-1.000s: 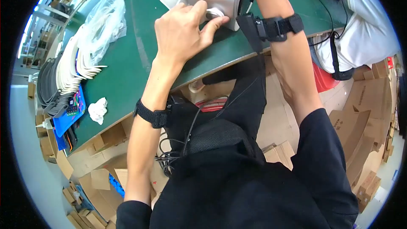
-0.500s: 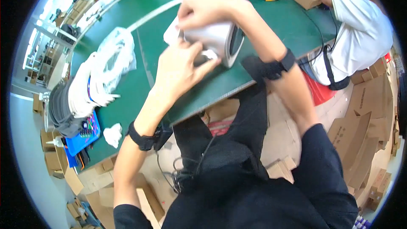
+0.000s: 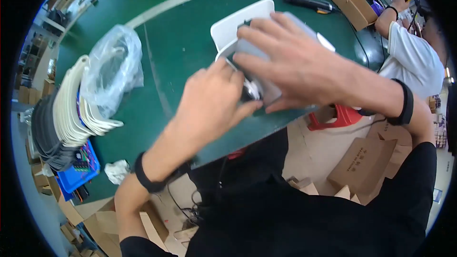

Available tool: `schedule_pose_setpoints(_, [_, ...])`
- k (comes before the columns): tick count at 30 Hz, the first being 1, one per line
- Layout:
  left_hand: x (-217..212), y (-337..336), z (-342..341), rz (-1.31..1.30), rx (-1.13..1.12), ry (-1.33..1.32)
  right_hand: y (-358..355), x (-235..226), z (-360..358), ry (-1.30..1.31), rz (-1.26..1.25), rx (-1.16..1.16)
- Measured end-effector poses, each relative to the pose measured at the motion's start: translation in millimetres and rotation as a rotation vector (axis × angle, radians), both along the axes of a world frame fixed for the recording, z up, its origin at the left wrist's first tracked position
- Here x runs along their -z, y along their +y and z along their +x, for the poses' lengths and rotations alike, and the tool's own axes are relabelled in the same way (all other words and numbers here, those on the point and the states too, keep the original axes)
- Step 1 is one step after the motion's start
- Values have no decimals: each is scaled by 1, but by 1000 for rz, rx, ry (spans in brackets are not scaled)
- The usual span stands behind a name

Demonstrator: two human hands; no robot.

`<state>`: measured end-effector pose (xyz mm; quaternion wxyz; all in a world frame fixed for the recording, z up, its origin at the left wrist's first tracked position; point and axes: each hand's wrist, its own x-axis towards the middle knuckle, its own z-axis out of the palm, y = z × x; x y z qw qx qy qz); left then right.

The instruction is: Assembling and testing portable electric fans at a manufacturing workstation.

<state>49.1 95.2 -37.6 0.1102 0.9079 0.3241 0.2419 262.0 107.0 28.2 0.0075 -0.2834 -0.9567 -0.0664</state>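
Right hand (image 3: 297, 64) farther across housing (image 3: 270, 91); parts-laden tray (image 3: 71, 181)

bag (image 3: 113, 69) left of device (image 3: 271, 92) | carton (image 3: 346, 8) right of device | tray (image 3: 76, 178) before bag

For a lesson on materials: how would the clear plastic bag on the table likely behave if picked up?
The clear plastic bag would probably sag, since its thin film is wrinkled. It looks light for its bulk, being see-through. It may catch on the adjoining white curved strips.
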Motion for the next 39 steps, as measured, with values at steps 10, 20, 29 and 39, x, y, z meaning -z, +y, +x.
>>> schedule_pose_setpoints(10, [8, 24, 0, 22, 122, -7, 12, -21, 8, -7, -104, -180])
schedule_pose_setpoints(20, [17, 1, 19, 330, -75, 61, 27, -22, 24, -45, 31, -407])
schedule_pose_setpoints(29, [25, -2, 16, 431, -115, -56, 33, -1, 27, 15, 134, -284])
schedule_pose_setpoints(39, [-47, 49, -11, -363, -97, -349, -35, 24, 24, 502, 284, 295])
